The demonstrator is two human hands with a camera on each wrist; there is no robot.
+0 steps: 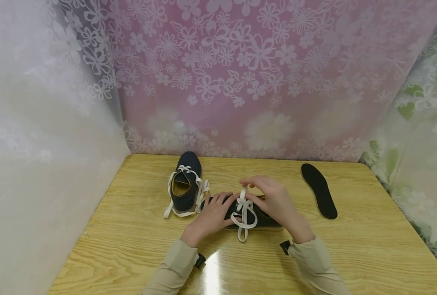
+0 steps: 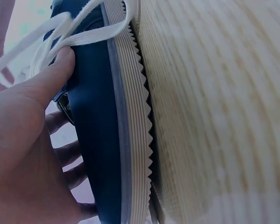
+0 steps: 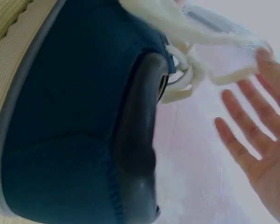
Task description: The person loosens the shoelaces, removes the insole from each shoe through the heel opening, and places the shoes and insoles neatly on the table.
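Note:
A dark blue shoe (image 1: 271, 222) with a ribbed pale sole lies sideways on the table before me, its opening to the right. My left hand (image 1: 212, 214) holds its front part, thumb on the near side and fingers across the far side. In the left wrist view, the thumb tip touches the white shoelace (image 2: 95, 35). My right hand (image 1: 277, 201) is raised over the shoe and pinches a loop of the lace. A knot (image 3: 189, 72) and the taut loop show in the right wrist view. More loops and an end hang over the shoe's near side.
A matching shoe (image 1: 189, 196) stands at the back left, its white laces loose around it. One black insole (image 1: 319, 190) lies at the right. The wooden table (image 1: 130, 237) is bounded behind by a pink flowered curtain (image 1: 218, 82).

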